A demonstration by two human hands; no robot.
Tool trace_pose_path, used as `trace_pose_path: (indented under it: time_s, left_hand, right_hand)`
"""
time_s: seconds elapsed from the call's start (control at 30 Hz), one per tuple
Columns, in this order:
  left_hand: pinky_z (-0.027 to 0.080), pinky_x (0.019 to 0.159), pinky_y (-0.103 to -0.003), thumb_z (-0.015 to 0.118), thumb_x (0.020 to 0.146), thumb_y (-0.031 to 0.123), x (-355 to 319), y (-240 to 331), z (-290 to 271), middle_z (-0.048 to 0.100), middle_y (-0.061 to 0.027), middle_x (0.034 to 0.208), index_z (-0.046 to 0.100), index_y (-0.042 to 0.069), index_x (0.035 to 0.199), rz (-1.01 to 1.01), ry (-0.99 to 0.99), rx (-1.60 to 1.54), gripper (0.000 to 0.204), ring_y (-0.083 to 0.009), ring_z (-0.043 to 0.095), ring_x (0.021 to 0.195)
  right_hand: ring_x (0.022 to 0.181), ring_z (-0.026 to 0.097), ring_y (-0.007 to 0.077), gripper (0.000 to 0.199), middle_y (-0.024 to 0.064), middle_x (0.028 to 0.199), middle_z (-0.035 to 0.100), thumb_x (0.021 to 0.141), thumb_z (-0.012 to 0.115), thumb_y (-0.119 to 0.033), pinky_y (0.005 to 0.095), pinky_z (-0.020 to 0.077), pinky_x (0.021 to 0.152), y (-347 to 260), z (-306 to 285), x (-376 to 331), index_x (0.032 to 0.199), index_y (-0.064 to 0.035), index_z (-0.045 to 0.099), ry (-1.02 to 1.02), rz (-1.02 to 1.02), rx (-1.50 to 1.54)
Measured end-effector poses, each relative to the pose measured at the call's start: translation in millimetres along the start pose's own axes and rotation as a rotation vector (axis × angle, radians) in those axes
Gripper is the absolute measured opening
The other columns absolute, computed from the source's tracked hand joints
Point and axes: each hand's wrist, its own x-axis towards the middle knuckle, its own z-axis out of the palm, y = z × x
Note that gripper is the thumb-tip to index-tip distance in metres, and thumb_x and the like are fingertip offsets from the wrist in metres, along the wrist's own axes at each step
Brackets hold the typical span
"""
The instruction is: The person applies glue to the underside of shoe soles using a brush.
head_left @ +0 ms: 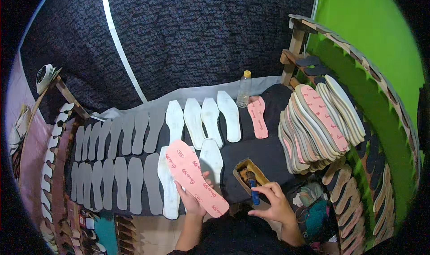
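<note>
In the left hand (190, 201), the fingers pinch a pink foam shoe insole (196, 177). The right hand (273, 203) fingers grip a blue-handled brush (253, 190) over the glue tin (249, 174). Beyond the fingers, many white insoles (201, 120) lie on the bench (264, 154); a big stack of insoles (318, 125) waits right.

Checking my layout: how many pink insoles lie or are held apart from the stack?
2: one pink insole in the left hand, another flat beside the bottle. The stack may hide more.
</note>
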Motion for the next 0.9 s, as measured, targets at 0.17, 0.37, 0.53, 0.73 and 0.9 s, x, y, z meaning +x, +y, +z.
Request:
trace_pose_path:
  time_s: [0.17,0.37,0.53,0.73,0.9]
  left_hand:
    - [0.048,0.065,-0.034,0.013,0.085,0.066,2.4,-2.2,-0.9,0.056,-0.0159,0.104,0.04,0.007,0.125,-0.057,-0.05,-0.038,0.076,-0.022,0.056,0.074]
    - [0.048,0.064,-0.034,0.014,0.085,0.066,-0.4,-3.0,8.1,0.058,-0.0145,0.099,0.043,0.006,0.121,-0.108,-0.066,-0.062,0.076,-0.0216,0.055,0.072]
    - [0.048,0.064,-0.035,0.014,0.085,0.065,-0.1,-3.3,6.4,0.058,-0.0144,0.1,0.043,0.006,0.12,-0.074,-0.06,-0.038,0.075,-0.0214,0.055,0.072]
    - [0.048,0.063,-0.035,0.015,0.086,0.064,-0.5,-2.8,2.1,0.057,-0.0142,0.102,0.042,0.007,0.121,-0.075,-0.068,-0.024,0.073,-0.022,0.054,0.073]
    - [0.047,0.064,-0.035,0.015,0.086,0.063,-0.6,-1.8,-0.5,0.057,-0.014,0.101,0.042,0.007,0.122,-0.083,-0.082,-0.021,0.072,-0.022,0.054,0.074]
  right_hand:
    - [0.079,0.054,0.0238,0.041,0.0085,0.087,0.05,0.064,0.077,-0.023,0.0316,0.0461,0.07,14.2,13.1,-3.1,0.099,-0.0092,0.062,-0.104,0.081,-0.228]
    - [0.077,0.059,0.0266,0.029,0.0119,0.089,0.052,0.069,0.068,-0.003,0.0346,0.0493,0.066,40.6,23.6,-2.9,0.097,-0.0038,0.059,0.058,0.047,0.009]
    - [0.079,0.06,0.0281,0.029,0.0114,0.093,0.054,0.068,0.064,0.005,0.0345,0.0508,0.067,43.3,20.5,2.4,0.095,-0.0038,0.059,0.032,0.094,0.076]
    - [0.083,0.06,0.0278,0.031,0.0114,0.092,0.056,0.067,0.064,0.006,0.035,0.051,0.068,37.4,19.7,5.4,0.096,-0.0043,0.06,0.074,0.117,0.194]
    - [0.083,0.061,0.0248,0.032,0.0121,0.09,0.056,0.067,0.061,0.009,0.031,0.0525,0.064,28.3,16.5,6.5,0.096,-0.0041,0.06,0.097,0.081,0.16]
